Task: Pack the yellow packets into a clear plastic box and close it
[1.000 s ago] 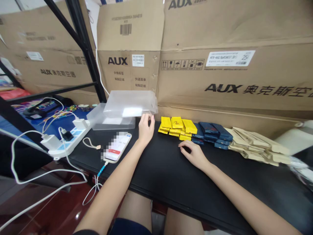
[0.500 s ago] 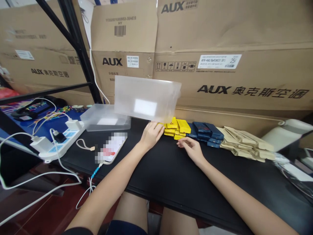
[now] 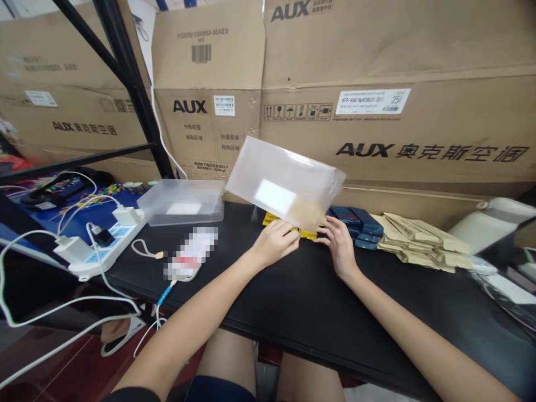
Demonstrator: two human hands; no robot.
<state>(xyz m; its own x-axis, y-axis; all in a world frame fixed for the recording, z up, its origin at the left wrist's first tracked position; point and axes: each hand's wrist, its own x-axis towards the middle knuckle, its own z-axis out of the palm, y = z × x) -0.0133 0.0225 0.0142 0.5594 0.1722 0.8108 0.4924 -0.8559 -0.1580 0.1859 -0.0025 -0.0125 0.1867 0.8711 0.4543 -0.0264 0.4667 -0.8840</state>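
Observation:
A clear plastic lid (image 3: 278, 178) is raised and tilted above the table, its right end lower. My left hand (image 3: 276, 244) is closed on its lower edge, fingers curled. Beside the lid's lower right corner is my right hand (image 3: 341, 248), its fingers curved and apart; whether the fingertips touch the lid is unclear. Behind the hands lie stacked yellow packets (image 3: 271, 218), partly covered by the lid. Dark blue packets (image 3: 366, 225) stand to their right, followed by a pile of beige packets (image 3: 422, 240).
A clear plastic box (image 3: 184, 192) sits at the back left. Near it lie a phone (image 3: 190, 259) on a charging cable and a white power strip (image 3: 106, 245) with plugs. A pale bottle (image 3: 486, 226) lies far right. Cardboard (image 3: 377, 61) stands behind the black table (image 3: 293, 301).
The lid has swung to the right and tilted down at its right end. My left hand has moved right with it. My right hand has risen rightward, its fingers opening beside the lid's corner.

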